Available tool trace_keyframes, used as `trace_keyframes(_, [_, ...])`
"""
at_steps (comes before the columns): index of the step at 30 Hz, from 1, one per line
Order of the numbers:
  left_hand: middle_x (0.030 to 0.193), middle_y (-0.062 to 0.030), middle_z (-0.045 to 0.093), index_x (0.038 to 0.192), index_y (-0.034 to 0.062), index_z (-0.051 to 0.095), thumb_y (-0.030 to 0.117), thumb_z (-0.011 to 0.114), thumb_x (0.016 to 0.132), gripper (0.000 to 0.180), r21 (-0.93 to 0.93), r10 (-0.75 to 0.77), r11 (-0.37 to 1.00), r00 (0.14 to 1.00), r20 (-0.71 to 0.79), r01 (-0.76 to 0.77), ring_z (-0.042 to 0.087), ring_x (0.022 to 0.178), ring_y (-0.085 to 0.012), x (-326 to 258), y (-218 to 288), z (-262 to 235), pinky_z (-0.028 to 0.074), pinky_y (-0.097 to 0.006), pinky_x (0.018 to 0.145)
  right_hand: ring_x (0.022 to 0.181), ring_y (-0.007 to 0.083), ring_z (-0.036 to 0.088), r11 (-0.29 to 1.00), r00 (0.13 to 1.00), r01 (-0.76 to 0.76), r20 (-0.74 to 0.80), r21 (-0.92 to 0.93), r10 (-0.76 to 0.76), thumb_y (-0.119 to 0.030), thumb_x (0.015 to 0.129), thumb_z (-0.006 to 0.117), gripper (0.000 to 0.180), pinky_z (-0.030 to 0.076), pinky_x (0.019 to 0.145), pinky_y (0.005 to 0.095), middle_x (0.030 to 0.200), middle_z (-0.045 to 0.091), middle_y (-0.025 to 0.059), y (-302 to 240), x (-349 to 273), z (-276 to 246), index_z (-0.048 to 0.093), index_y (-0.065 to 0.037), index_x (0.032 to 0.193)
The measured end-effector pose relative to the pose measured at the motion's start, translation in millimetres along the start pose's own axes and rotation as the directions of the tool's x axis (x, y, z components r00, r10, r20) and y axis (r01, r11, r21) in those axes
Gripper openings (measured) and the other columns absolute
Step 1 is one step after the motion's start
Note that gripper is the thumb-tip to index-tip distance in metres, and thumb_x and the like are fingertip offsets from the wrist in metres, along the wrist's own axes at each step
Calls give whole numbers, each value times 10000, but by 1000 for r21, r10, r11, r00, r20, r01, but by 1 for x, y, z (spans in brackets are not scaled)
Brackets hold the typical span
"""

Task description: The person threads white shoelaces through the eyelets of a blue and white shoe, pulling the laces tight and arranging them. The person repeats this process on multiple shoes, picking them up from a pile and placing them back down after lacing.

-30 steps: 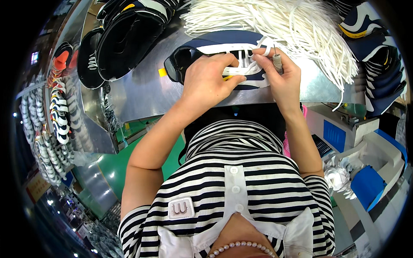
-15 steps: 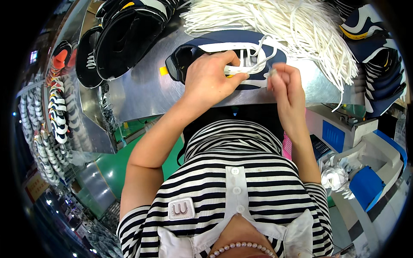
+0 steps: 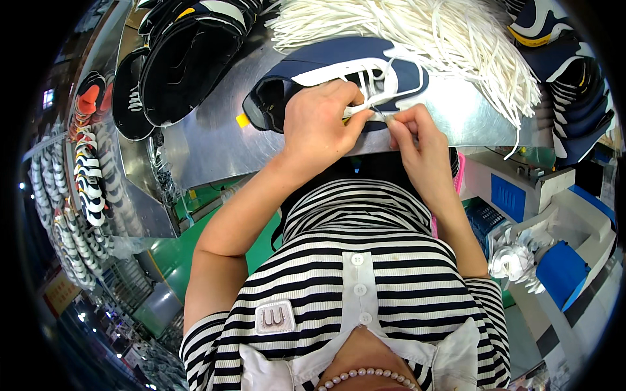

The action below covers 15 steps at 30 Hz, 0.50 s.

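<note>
A navy and white shoe upper point(image 3: 339, 52) lies on the metal bench, its dark heel opening to the left and its toe to the right. A white shoelace point(image 3: 420, 75) runs through some of its eyelets and loops loosely over the toe side. My left hand point(image 3: 319, 120) is closed on the near eyelet edge, thumb and forefinger pinching it. Close beside that thumb, my right hand point(image 3: 420, 133) pinches the thin end of the shoelace at the near eyelet row. The fingertips partly hide the lace end and the eyelet there.
A large heap of white laces point(image 3: 404, 26) covers the back of the metal bench point(image 3: 208, 146). Black shoe uppers point(image 3: 189, 72) are piled at the left, and navy uppers point(image 3: 574, 98) are stacked at the right. A grey and blue machine point(image 3: 561, 260) stands right of me.
My right hand has moved left and in to the eyelet edge, close to my left thumb. The lace loop now lies lower and flatter over the toe side.
</note>
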<state>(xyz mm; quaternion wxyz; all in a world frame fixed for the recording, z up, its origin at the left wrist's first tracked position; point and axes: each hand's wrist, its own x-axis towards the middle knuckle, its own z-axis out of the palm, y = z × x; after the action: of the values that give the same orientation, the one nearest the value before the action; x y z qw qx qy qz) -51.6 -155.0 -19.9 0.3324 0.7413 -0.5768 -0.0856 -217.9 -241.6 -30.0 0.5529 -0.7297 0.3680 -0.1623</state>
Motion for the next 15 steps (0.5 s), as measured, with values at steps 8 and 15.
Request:
trace_keyframes(8, [779,-95,659,836,41,635,197,735,785,192,-101,38,994,998,41,-34,638,668,-300,-11,-4,-4,482,-382,582,611,215,613,990,995,-74,75,116,66,-152,953,609,165,471,578,328,669,617,101,2,3,0,536,-9,920])
trace_keyframes(15, [785,-98,653,872,24,662,101,753,784,148,-16,87,996,996,9,-86,634,692,-295,-17,4,1,487,-350,607,714,397,658,986,989,123,-66,-115,-131,-189,944,610,188,504,627,468,756,667,168,10,2,24,541,-25,1003])
